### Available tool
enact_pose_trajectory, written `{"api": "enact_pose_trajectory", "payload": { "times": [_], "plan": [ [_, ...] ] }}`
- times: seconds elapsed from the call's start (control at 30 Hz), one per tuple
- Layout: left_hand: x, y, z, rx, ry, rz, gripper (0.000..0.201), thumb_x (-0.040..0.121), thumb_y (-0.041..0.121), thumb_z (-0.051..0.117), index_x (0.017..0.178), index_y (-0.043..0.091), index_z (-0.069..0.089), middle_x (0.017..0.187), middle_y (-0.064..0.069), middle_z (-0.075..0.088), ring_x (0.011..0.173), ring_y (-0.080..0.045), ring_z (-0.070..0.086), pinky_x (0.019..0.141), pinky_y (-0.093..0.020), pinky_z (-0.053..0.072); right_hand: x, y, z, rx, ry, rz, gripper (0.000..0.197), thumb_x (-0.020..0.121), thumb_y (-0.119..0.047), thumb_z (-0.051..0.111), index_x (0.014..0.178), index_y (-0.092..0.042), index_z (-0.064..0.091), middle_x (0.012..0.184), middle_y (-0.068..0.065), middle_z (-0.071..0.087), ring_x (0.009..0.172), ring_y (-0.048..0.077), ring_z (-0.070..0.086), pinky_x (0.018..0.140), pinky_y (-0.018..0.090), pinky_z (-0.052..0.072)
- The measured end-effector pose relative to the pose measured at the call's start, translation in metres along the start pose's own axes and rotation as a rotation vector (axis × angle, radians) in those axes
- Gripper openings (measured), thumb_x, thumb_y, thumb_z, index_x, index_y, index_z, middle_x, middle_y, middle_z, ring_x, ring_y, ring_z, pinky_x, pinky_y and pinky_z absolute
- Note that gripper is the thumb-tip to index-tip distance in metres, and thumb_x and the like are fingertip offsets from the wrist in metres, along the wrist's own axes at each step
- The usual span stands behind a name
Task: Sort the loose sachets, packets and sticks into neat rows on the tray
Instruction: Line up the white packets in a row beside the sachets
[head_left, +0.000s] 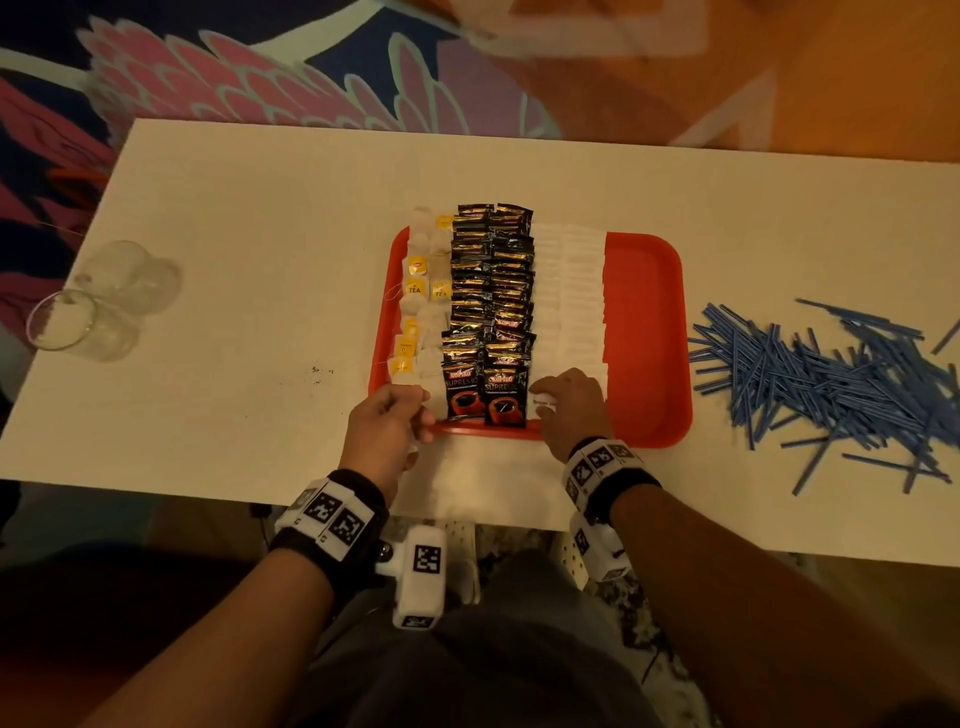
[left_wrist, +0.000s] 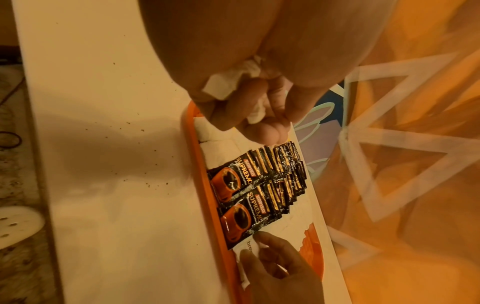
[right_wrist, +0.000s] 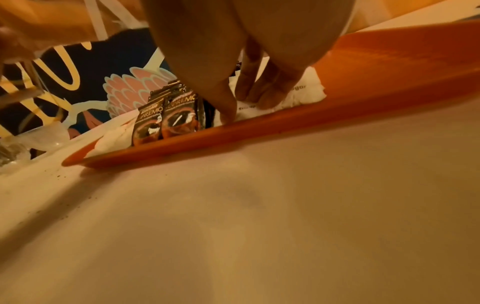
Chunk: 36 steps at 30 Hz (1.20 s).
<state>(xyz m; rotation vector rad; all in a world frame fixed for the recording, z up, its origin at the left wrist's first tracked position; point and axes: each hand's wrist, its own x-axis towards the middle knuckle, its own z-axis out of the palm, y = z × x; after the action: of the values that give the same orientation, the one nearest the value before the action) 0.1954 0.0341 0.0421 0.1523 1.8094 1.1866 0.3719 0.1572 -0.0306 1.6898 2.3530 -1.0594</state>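
Observation:
A red tray (head_left: 644, 322) holds rows running away from me: tea bags (head_left: 421, 291) at the left, two rows of black coffee packets (head_left: 491, 291), then white sugar sachets (head_left: 569, 296). The tray's right part is bare. My left hand (head_left: 400, 410) hovers at the tray's near left corner, its fingers curled round a few crumpled white sachets (left_wrist: 226, 84). My right hand (head_left: 550, 402) sits at the near end of the white rows, where its thumb and fingers pinch a white sugar sachet (head_left: 540, 401) against the tray floor (right_wrist: 285, 121). Blue sticks (head_left: 826, 369) lie loose on the table.
The pile of blue sticks spreads over the white table right of the tray. Two clear glasses (head_left: 78, 322) (head_left: 130, 275) stand at the table's left end. A patterned carpet lies beyond the far table edge. Small dark crumbs dot the table left of the tray.

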Motion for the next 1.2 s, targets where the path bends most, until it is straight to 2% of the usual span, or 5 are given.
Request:
{"api": "enact_pose_trajectory", "payload": {
  "times": [0.3, 0.43, 0.67, 0.9, 1.2],
  "plan": [
    [-0.016, 0.009, 0.024, -0.168, -0.15, -0.112, 0.045, 0.104, 0.049, 0.034, 0.108, 0.011, 0.058, 0.086, -0.012, 0.07, 0.063, -0.019, 0.065, 0.033, -0.016, 0.026, -0.022, 0.004, -0.017, 0.265, 0.197, -0.012, 0.023, 0.088, -0.017, 0.069, 0.11, -0.02, 0.065, 0.107, -0.002, 0.061, 0.097, 0.011, 0.055, 0.089, 0.029, 0.048],
    [-0.035, 0.02, 0.053, -0.196, -0.218, -0.099, 0.058, 0.099, 0.061, 0.026, 0.122, 0.015, 0.053, 0.116, -0.013, 0.067, 0.085, -0.031, 0.073, 0.031, -0.015, 0.026, -0.037, -0.003, -0.04, 0.443, 0.114, 0.002, 0.007, 0.088, -0.025, 0.07, 0.092, -0.019, 0.068, 0.087, -0.009, 0.064, 0.081, 0.005, 0.058, 0.076, 0.024, 0.048],
    [-0.052, 0.032, 0.102, -0.063, -0.326, -0.016, 0.067, 0.095, 0.069, 0.023, 0.132, 0.022, 0.054, 0.128, -0.001, 0.062, 0.064, -0.013, 0.057, 0.036, -0.019, 0.028, -0.066, -0.015, -0.084, 0.699, -0.156, -0.025, 0.016, 0.081, -0.034, 0.079, 0.079, -0.019, 0.075, 0.079, -0.008, 0.072, 0.079, 0.005, 0.065, 0.074, 0.023, 0.052],
    [-0.059, 0.027, 0.127, 0.058, -0.391, 0.12, 0.017, 0.099, 0.026, 0.058, 0.104, 0.014, 0.069, 0.101, -0.007, 0.068, 0.099, -0.029, 0.065, 0.087, -0.049, 0.057, -0.072, 0.001, -0.117, 0.872, -0.033, 0.077, 0.009, 0.088, -0.015, 0.071, 0.084, -0.018, 0.063, 0.084, 0.009, 0.069, 0.073, 0.018, 0.063, 0.066, 0.036, 0.056],
    [-0.068, 0.024, 0.146, -0.17, -0.249, 0.109, 0.009, 0.09, 0.011, 0.069, 0.097, 0.006, 0.071, 0.094, -0.012, 0.073, 0.085, -0.024, 0.069, 0.075, -0.037, 0.055, -0.084, 0.021, -0.124, 0.911, -0.011, 0.021, 0.03, 0.08, -0.011, 0.08, 0.103, 0.002, 0.066, 0.087, 0.017, 0.073, 0.061, 0.01, 0.065, 0.057, 0.021, 0.05]
  ]
}}
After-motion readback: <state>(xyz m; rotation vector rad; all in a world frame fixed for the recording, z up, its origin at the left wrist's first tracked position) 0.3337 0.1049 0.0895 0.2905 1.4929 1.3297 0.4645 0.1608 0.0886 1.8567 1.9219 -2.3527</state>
